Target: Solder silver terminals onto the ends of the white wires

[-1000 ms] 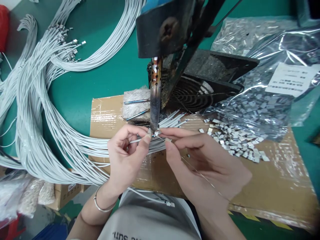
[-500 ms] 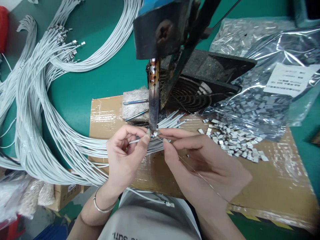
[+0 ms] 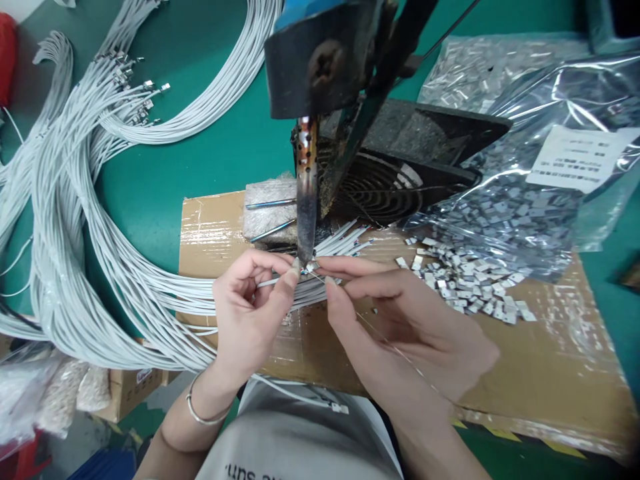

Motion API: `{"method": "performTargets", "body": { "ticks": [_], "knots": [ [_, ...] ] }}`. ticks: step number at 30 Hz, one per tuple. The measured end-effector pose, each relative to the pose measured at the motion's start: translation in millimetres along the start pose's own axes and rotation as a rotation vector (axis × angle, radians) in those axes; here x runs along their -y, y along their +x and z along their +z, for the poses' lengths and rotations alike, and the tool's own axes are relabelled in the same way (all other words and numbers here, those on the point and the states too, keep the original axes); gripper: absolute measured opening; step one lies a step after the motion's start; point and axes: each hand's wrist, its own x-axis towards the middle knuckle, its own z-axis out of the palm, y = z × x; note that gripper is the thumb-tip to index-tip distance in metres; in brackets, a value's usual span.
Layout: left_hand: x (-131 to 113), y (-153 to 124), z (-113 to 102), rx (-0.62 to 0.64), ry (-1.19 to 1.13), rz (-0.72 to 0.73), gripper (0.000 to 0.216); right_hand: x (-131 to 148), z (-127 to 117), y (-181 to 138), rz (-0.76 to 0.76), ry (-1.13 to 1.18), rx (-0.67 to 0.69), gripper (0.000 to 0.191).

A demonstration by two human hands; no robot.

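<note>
My left hand pinches the end of a thin white cable between thumb and forefinger, right under the tip of a fixed soldering iron. My right hand pinches a thin solder wire and holds its end at the same spot, beside a small metal terminal at the iron's tip. Both hands rest over a cardboard sheet.
Large loops of white cables spread across the green table at left. A pile of small metal terminals spills from a clear bag at right. A black fan sits behind the iron. Two metal picks lie on a pad.
Almost nothing differs. Both hands stay pinched at the iron's tip; the view has shifted very slightly.
</note>
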Motion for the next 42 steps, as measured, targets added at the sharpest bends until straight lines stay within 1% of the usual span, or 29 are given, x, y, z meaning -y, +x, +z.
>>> {"method": "performTargets", "body": {
  "ticks": [16,21,28,35,42],
  "knots": [
    [0.8,-0.7,-0.8,0.015,-0.026,-0.011,0.014,0.1,-0.4,0.0,-0.013,0.002,0.015,0.022],
    [1.2,-1.4,-2.1,0.019,-0.012,-0.02,0.013,-0.2,-0.5,-0.5,-0.007,0.004,0.006,0.019],
    [1.4,-1.9,-1.7,-0.006,0.034,-0.035,0.012,-0.6,-0.1,-0.2,-0.021,-0.01,0.012,0.021],
    [-0.2,-0.2,0.3,0.017,-0.021,-0.008,0.014,-0.7,-0.5,-0.3,-0.014,0.003,0.006,0.021],
    [0.5,-1.1,0.1,0.008,0.038,-0.029,0.013,-2.6,-0.1,-0.3,-0.012,-0.012,-0.001,0.02]
  ]
}}
